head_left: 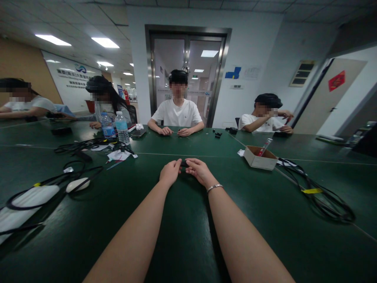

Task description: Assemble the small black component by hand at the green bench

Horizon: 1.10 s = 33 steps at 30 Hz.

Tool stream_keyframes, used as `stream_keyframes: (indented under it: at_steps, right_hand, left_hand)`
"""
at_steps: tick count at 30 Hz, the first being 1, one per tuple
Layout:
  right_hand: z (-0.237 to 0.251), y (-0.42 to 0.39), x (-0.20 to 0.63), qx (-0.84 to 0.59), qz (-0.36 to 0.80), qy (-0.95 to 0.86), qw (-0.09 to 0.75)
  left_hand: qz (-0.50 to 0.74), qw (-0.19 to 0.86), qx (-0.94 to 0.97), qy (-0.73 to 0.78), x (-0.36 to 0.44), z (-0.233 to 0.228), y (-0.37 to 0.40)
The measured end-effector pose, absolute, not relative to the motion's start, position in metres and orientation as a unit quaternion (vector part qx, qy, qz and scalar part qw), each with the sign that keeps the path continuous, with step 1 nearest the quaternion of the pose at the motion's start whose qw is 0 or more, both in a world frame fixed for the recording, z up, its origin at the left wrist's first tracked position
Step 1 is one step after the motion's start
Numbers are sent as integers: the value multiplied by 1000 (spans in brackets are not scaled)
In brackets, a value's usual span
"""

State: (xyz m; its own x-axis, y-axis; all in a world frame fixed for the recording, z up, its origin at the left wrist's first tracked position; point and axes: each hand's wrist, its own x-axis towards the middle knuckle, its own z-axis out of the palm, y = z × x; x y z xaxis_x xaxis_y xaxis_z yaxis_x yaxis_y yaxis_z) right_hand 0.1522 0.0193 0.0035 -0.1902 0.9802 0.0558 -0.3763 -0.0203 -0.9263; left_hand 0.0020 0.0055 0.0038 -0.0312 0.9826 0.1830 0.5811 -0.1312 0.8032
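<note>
Green counter (182, 243): left hand (170, 173) and right hand (200, 172) pinch a black piece (183, 164), grip narrow; apparently mid-handling, needing steadiness next

Office interior, as indicated by the broad green bench (182, 236) shared by seated people (178, 114), the metal-framed glass double doors (203, 65), the lettered sign (75, 80) bearing a logo (80, 68), and light panels (105, 42) in the tiled ceiling (73, 17)

Dark green desk (182, 236), two plastic bottles (121, 126) at ten o'clock from its middle, white paper scraps (120, 155) just nearer, pale rounded object (78, 184) at nine o'clock, small black pieces (218, 135) at one, open cardboard box (259, 162) at two, yellow-tagged coiled black cable (324, 202) at three
</note>
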Motion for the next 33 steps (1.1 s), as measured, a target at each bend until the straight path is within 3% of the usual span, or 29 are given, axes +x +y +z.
stream_keyframes:
  at_steps: [16,33]
  right_hand:
    - [4,20,152,-346,634,-401,564]
    - [-1,22,155,-320,633,-450,542]
  left_hand:
    - [389,288,677,554,-5,-13,20]
    - [366,284,645,608,-3,5,8]
